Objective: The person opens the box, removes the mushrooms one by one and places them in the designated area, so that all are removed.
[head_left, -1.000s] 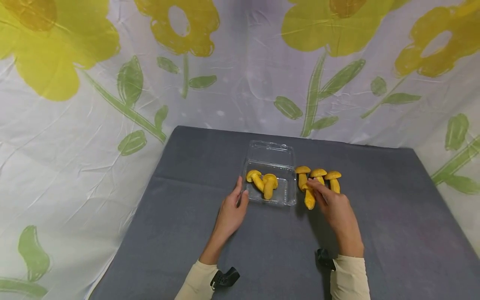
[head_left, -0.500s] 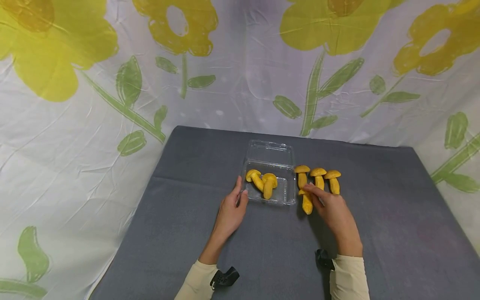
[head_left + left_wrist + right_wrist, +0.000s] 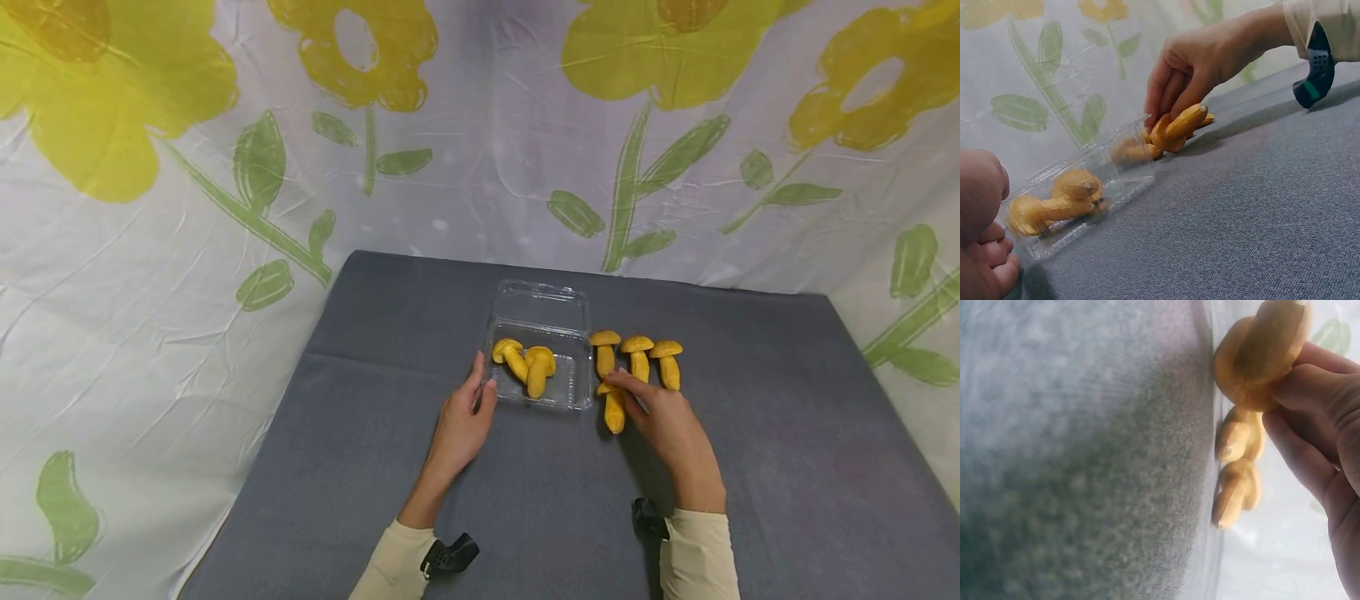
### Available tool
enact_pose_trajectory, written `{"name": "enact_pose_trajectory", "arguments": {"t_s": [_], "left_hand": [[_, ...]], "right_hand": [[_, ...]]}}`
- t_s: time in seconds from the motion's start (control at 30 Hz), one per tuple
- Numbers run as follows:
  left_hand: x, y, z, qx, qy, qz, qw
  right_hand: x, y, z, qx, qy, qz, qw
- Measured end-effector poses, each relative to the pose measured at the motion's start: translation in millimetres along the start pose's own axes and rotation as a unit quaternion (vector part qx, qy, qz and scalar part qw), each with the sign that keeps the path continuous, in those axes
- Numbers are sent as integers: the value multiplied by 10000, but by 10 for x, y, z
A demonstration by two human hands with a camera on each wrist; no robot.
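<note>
My right hand (image 3: 663,417) pinches a yellow mushroom (image 3: 614,414) by its cap between thumb and fingertips, the stem pointing toward me. In the right wrist view this mushroom (image 3: 1272,350) hangs close over the cloth, its stem end showing. A clear plastic clamshell box (image 3: 570,392) lies with its lid laid back, holding two yellow mushrooms (image 3: 537,375) in its left half. My left hand (image 3: 461,421) rests at the box's left front corner, thumb and forefinger extended along its edge. In the left wrist view its fingertips (image 3: 1007,269) lie beside the box wall.
Behind the right hand, three more yellow mushrooms (image 3: 638,346) stand in a row to the right of the box, caps away from me. A grey cloth (image 3: 540,500) covers the table. A curtain printed with flowers (image 3: 480,150) hangs behind it.
My right hand has shifted slightly left and toward me, bringing the pinched mushroom lower and nearer the cloth, just in front of the row. The left hand and box stay in place.
</note>
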State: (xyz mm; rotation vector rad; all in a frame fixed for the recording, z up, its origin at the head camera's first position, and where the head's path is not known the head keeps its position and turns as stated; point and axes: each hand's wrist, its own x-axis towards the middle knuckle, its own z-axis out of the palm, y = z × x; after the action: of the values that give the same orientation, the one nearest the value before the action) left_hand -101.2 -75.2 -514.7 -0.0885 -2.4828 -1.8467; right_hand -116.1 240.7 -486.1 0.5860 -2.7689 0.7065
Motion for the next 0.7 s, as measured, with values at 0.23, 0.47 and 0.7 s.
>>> {"name": "enact_pose_trajectory", "arguments": {"t_s": [0.23,0.47,0.7], "left_hand": [[6,-12,5,6,-4,28,10000],[4,-5,3,83,28,41,10000],[8,-9,4,27,13,80,10000]], "right_hand": [[-9,-30,-39,49,-228,88,9997],[-38,-54,-50,90,-398,132,9991],[-60,-46,-34,110,-296,0,9995]]}}
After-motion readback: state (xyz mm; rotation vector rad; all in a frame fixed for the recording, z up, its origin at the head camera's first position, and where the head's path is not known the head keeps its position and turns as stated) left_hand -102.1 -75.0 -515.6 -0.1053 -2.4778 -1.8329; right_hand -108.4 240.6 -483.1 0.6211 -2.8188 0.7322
